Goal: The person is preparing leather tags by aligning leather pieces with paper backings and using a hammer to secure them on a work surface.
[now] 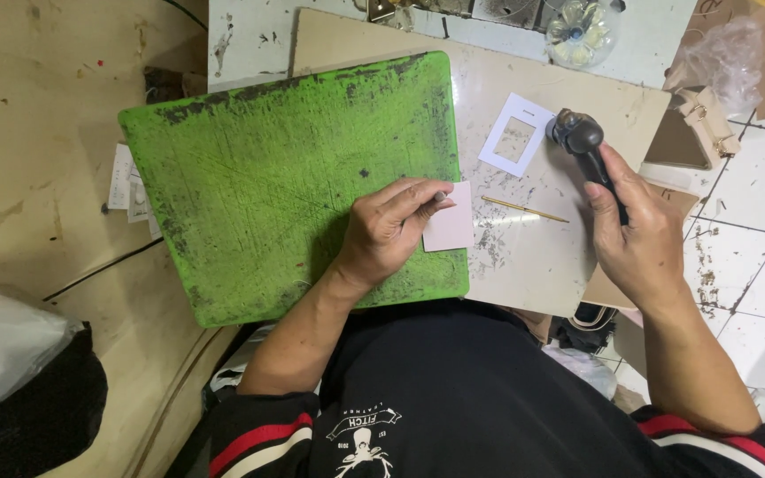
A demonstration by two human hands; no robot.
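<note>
My left hand is closest to me, fingers pinched shut around a small dark punch-like tool that stands on the pale pink card at the right edge of the green cutting mat. My right hand is closed around the handle of a dark mallet, whose long axis runs away from me, its head off to the right of the card and beyond it. Between them on the bench lies a thin yellow stick, and farther off a white paper frame.

Both hands, fingers curled
</note>
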